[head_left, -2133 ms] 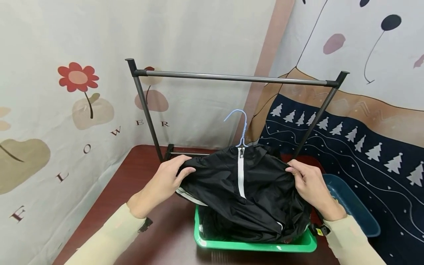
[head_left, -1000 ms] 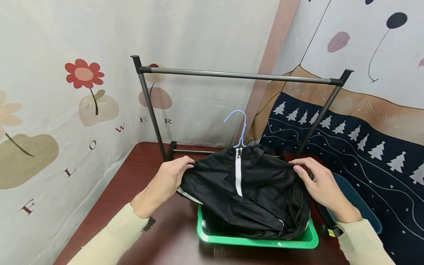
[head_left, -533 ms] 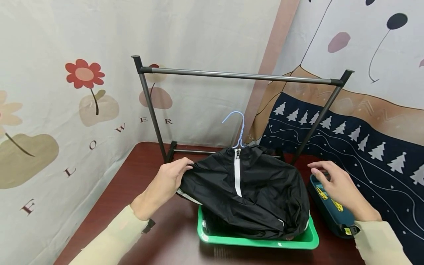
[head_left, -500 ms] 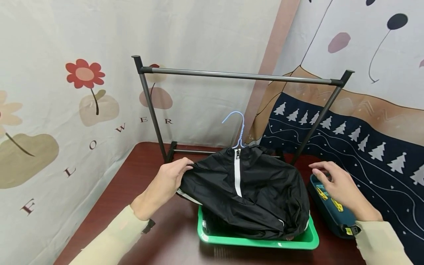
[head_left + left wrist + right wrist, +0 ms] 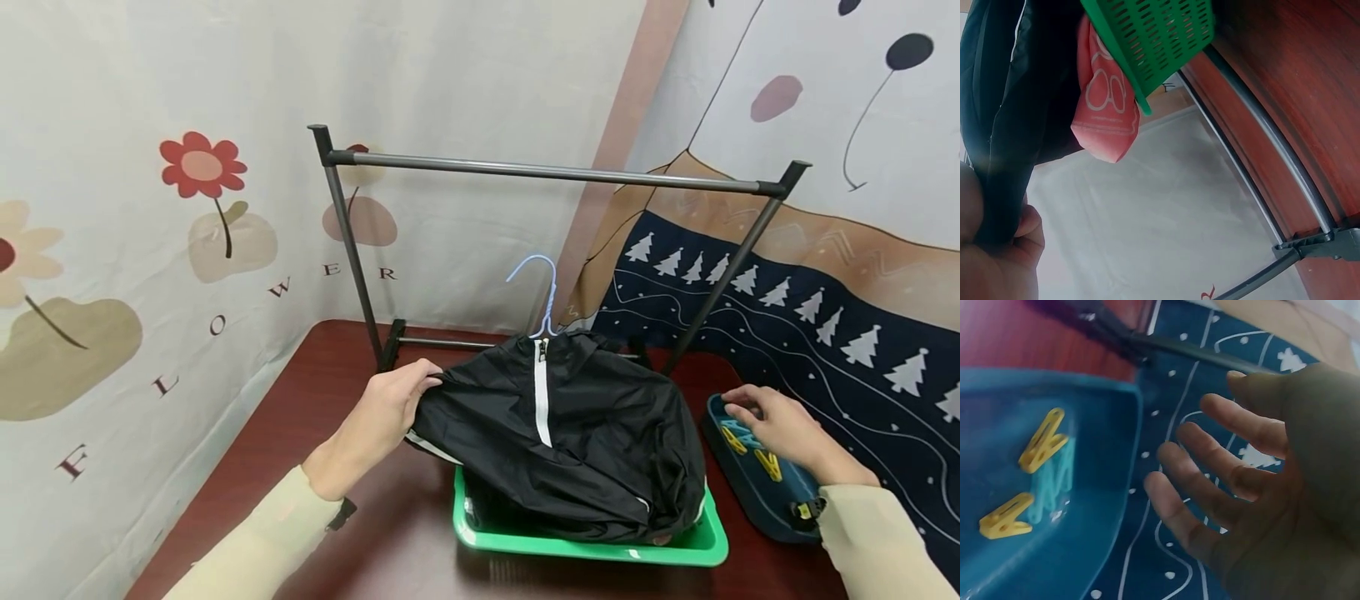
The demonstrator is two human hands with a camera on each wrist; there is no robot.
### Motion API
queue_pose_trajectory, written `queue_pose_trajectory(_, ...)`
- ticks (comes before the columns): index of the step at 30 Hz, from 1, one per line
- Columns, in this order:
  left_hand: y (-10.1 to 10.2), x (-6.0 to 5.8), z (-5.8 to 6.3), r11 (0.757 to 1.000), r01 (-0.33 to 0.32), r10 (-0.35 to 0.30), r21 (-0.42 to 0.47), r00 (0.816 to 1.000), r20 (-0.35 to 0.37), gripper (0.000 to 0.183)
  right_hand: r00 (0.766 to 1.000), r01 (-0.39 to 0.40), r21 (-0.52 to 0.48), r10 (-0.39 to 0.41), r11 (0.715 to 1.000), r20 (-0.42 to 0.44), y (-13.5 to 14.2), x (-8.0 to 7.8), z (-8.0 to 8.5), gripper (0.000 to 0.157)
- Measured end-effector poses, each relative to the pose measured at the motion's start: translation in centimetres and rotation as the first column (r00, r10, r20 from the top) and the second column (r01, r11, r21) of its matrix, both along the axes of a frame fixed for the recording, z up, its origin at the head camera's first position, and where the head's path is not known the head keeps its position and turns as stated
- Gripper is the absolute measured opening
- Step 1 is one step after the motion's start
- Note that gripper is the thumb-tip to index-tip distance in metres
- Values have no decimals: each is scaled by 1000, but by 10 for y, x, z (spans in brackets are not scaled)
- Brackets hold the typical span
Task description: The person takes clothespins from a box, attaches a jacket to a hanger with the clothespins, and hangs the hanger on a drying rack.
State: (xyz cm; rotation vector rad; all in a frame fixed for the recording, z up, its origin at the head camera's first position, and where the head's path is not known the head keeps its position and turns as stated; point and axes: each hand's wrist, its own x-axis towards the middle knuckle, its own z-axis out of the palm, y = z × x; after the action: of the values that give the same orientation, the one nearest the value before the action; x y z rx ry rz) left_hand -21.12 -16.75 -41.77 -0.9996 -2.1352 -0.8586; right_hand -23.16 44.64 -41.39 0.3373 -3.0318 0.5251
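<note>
A black jacket [image 5: 607, 417] with a white zip strip lies over a green basket [image 5: 592, 552]. From its collar rises the hook of a light blue hanger [image 5: 553, 296]. My left hand [image 5: 375, 421] pinches the jacket's left shoulder edge; in the left wrist view, thumb and fingers close on the dark cloth. My right hand [image 5: 783, 429] is over a dark blue tray [image 5: 776, 508], holding nothing, its fingers loosely bent in the right wrist view. Inside the tray are yellow clothespins [image 5: 1042, 440] and light blue clothespins [image 5: 1054, 478].
A grey metal rack [image 5: 555, 172] stands behind the jacket on the dark red table [image 5: 300, 392]. In the left wrist view, a pink cloth [image 5: 1107, 106] hangs beside the perforated basket. Printed curtains [image 5: 450, 83] close off the back and sides.
My right hand has let go of the jacket's right shoulder and moved right and down over the blue tray. My left hand keeps its pinch on the jacket.
</note>
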Motion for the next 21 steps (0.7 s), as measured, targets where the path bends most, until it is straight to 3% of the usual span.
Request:
queue_pose_trajectory(8, 1, 0, -2, 1000, -12, 12, -1, 1000, -14, 20, 997, -39, 37, 36, 999, 75, 13, -15, -14, 24)
queue_pose_trajectory(21, 0, -2, -4, 999, -32, 32, 2, 999, -44, 21, 973, -61, 17, 56, 998, 225, 18, -36, -29, 29)
